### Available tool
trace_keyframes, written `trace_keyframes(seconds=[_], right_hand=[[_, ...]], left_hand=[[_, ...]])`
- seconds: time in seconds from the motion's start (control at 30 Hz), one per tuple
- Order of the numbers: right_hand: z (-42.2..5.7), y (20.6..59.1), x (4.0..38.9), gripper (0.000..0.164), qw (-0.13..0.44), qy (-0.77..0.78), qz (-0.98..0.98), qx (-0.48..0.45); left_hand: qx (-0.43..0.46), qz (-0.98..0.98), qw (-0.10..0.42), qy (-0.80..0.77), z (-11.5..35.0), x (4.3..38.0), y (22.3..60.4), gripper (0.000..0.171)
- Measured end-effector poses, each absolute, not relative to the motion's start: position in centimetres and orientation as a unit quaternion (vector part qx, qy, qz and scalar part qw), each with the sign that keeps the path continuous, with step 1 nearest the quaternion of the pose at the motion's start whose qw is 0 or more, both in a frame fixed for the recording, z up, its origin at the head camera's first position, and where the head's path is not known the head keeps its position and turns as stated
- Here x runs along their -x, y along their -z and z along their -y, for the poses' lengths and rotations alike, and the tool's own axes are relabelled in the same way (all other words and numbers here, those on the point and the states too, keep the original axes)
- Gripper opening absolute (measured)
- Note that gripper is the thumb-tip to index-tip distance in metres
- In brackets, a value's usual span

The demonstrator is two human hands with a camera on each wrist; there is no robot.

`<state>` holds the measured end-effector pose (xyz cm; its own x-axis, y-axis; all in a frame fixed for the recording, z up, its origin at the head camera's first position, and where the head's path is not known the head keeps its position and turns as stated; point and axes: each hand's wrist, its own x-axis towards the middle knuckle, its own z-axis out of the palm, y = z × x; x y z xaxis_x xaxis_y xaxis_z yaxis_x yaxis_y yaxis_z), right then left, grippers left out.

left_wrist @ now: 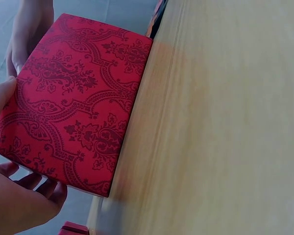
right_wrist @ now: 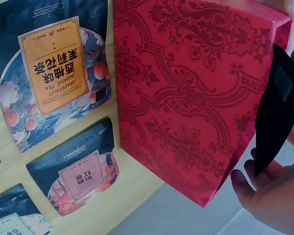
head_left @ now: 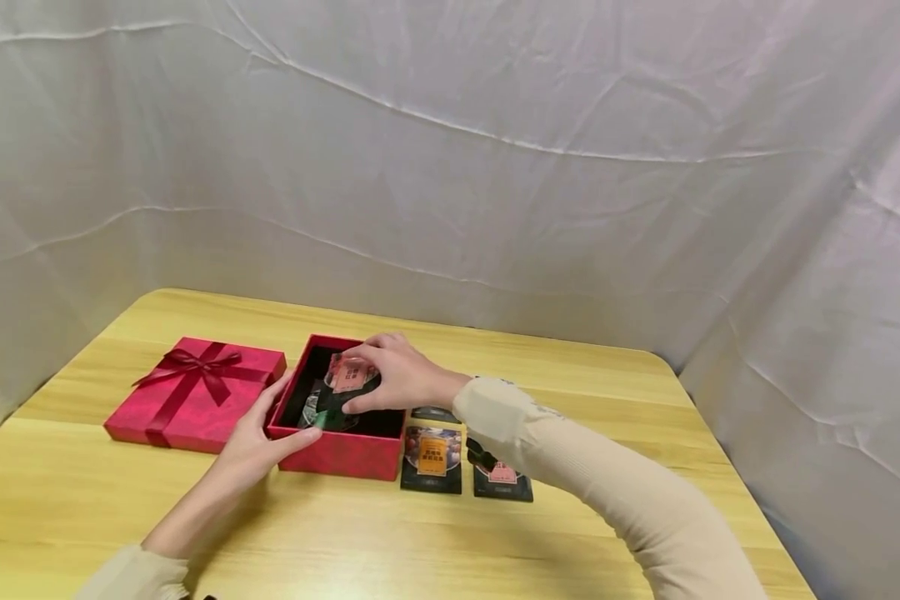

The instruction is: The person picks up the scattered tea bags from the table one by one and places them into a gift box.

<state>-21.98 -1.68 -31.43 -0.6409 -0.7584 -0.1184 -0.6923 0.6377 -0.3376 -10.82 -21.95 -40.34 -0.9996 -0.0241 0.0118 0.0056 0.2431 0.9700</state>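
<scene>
My left hand point(head_left: 251, 437) grips the near left corner of an open red gift box point(head_left: 337, 454) with dark floral patterning. In the left wrist view its thumb lies by the rim and its fingers bend along the side. My right hand point(head_left: 405, 379) pinches a dark tea sachet point(head_left: 347, 375) with a pink label at the box's mouth. The right wrist view shows this sachet's black back at the rim. Inside the black-lined box lies another dark sachet point(head_left: 333, 418) with some green on it, partly hidden by the held one.
A red lid point(head_left: 195, 392) with a dark red ribbon bow lies left of the box. To its right lie a grapefruit jasmine tea sachet point(head_left: 431, 458), a pink-labelled sachet point(head_left: 502, 482) and others, partly under the right forearm. White cloth point(head_left: 450, 167) hangs behind the wooden table point(head_left: 345, 542).
</scene>
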Motion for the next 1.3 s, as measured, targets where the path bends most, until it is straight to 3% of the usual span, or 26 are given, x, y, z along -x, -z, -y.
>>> trace_keyframes(seconds=[0.33,1.3], right_hand=[[2.4,32.3,22.1,0.068,0.151,0.109,-0.887,0.423],[2.5,34.0,22.1,0.067,0.114,0.098,-0.894,0.423]], left_hand=[[-0.008,0.790,0.009,0.613,22.0,11.0,40.3,0.093],[-0.007,0.781,0.019,0.624,21.8,10.9,40.7,0.091]])
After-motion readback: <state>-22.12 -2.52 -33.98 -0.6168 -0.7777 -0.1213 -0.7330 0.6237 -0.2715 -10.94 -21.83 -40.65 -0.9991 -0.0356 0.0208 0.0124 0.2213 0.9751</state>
